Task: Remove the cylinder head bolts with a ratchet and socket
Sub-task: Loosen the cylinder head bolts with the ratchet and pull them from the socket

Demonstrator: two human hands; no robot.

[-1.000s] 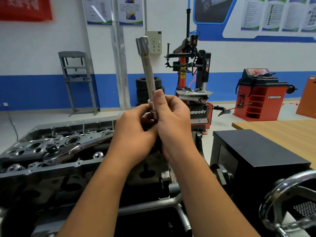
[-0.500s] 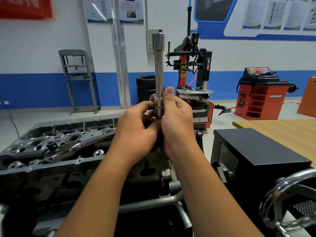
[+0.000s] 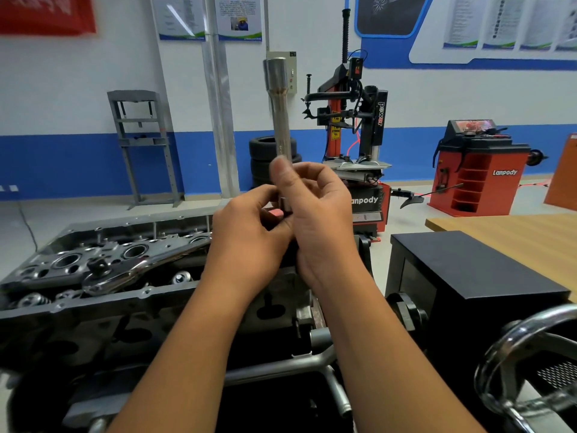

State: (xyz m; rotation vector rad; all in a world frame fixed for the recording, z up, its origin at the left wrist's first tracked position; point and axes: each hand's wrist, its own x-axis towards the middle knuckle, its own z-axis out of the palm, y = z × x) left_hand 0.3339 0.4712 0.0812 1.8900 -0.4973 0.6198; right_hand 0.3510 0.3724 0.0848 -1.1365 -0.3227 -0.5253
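A long steel extension bar point(image 3: 280, 120) stands upright in front of me, its wide end up and a small socket point(image 3: 285, 204) at its lower end. My right hand point(image 3: 315, 214) grips the bar's lower part, thumb up along it. My left hand point(image 3: 249, 232) pinches the socket end from the left. The chrome ratchet point(image 3: 131, 270) lies flat on the cylinder head point(image 3: 93, 254) at the left, its drive square pointing up. The head sits on a dark engine block held in a stand.
A black box point(image 3: 468, 276) stands to the right, with a wooden table point(image 3: 515, 232) behind it. A chrome handwheel point(image 3: 530, 354) is at the lower right. Tyre machines, stacked tyres and a grey press frame line the far wall.
The bar has swung from leaning left to nearly upright and shifted slightly. My right thumb has slid up along it, and my fingers have worked around its lower end.
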